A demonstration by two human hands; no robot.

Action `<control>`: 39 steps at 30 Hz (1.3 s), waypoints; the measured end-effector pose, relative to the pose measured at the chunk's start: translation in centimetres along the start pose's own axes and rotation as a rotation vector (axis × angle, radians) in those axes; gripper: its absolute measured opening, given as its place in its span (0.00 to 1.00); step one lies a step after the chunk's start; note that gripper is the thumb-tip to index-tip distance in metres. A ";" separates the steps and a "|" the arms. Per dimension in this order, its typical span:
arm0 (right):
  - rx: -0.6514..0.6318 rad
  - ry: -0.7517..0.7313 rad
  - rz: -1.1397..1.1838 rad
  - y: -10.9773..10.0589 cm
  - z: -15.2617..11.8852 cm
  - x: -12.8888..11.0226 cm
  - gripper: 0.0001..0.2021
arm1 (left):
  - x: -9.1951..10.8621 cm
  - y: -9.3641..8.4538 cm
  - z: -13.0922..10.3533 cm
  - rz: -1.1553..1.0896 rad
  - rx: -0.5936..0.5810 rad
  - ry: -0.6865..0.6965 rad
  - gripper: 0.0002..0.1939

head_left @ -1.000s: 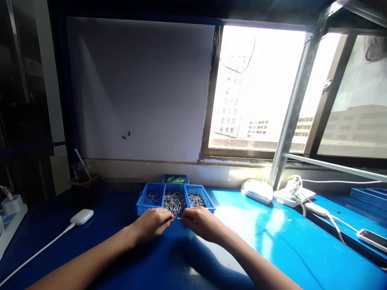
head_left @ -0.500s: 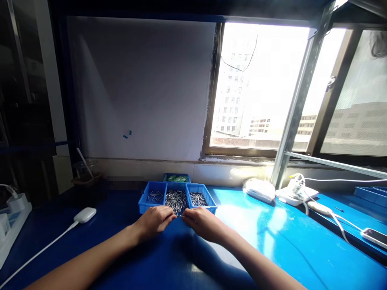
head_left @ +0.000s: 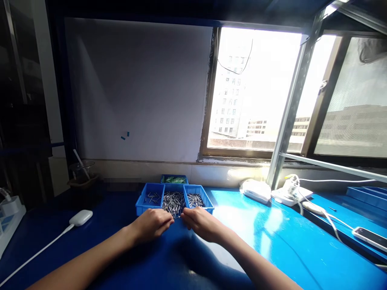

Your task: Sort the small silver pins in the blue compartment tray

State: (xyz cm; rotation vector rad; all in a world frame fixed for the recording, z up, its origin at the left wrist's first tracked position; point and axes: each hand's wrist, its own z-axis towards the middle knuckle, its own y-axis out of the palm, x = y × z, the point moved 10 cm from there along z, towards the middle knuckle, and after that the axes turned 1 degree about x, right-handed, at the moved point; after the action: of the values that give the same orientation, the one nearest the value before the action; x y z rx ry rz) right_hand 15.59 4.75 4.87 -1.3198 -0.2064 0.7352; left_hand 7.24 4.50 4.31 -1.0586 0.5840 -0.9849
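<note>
I see the left hand (head_left: 152, 223) and right hand (head_left: 201, 222) w/ fingertips meeting at the near edge of the blue tray (head_left: 139, 206), pinching one thin metal pin (head_left: 178, 218) between them. Mid compartment's pin heap (head_left: 173, 200) looks full and side ones sparse, so I judge the work is early, most pins left.

three blue bins (head_left: 150, 209) in a row near the tabletop's far edge, a fourth bin (head_left: 174, 179) behind them, two hands (head_left: 152, 223), one phone (head_left: 369, 237) at the right edge, metal pins (head_left: 173, 201) too many to count.
</note>
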 end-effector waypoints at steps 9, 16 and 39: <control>0.003 -0.123 0.006 -1.2 -0.6 -1.8 0.14 | -0.7 0.8 -0.1 0.008 -0.096 -0.073 0.12; -0.063 -0.185 0.014 -0.3 -0.9 -2.8 0.18 | -1.6 1.0 -0.2 -0.028 -0.096 -0.149 0.14; -0.115 -0.002 -0.013 2.7 -0.6 -0.8 0.18 | -2.8 2.2 -0.9 0.136 -0.289 -0.284 0.17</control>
State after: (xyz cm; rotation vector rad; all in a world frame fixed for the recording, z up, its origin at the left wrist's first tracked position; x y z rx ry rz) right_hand 14.28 3.98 2.42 -1.4254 -0.2618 0.7217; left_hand 6.04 6.88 1.80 -1.3698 0.5651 -0.6275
